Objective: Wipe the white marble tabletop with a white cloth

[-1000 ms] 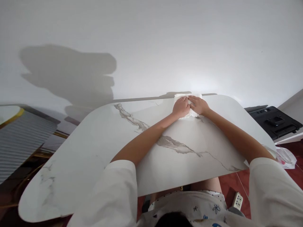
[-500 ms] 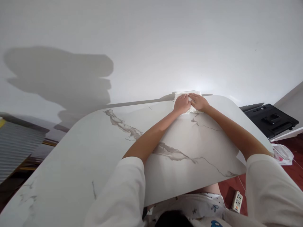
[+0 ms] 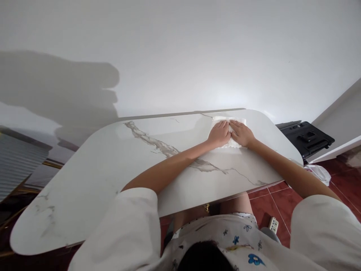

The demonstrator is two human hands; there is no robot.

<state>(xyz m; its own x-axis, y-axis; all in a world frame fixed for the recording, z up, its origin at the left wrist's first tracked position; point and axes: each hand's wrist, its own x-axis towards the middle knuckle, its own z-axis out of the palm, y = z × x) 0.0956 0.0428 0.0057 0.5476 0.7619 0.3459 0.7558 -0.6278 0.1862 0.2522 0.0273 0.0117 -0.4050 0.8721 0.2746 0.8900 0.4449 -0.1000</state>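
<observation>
1. The white cloth (image 3: 239,121) lies flat on the marble bench (image 3: 113,165), near the far edge and towards the right corner, close to the wall (image 3: 180,56)
2. My left hand (image 3: 218,134) lies palm down on the left part of the cloth and my right hand (image 3: 241,134) on the right part. The two hands touch side by side over its middle
3. Neither grip is closed round anything: the fingers lie stretched out on top of the fabric, so both hands are open and only press down. I see no fold pinched between finger and thumb
4. The cloth sits directly under both palms. A strip of it shows beyond the fingertips on the far side, and a narrow edge shows by the wrists on the near side; the hands hide the rest
5. I judge it light, soft and limp, with no stiffness of its own. It seems to lie in more than one layer, but I cannot tell whether it is woven cloth or thick paper towel; if paper, it could tear when wet
6. The bench top looks polished, so I expect the cloth to slide easily under flat pressure
7. For a hold, I judge the free far corner beyond the right fingertips the best place to pinch. Gathering the middle into a fist would also work, since it should crumple readily
8. A black case (image 3: 306,137) lies off the right end of the bench and a power strip (image 3: 272,224) lies on the red floor (image 3: 282,203), both well apart from the hands
</observation>
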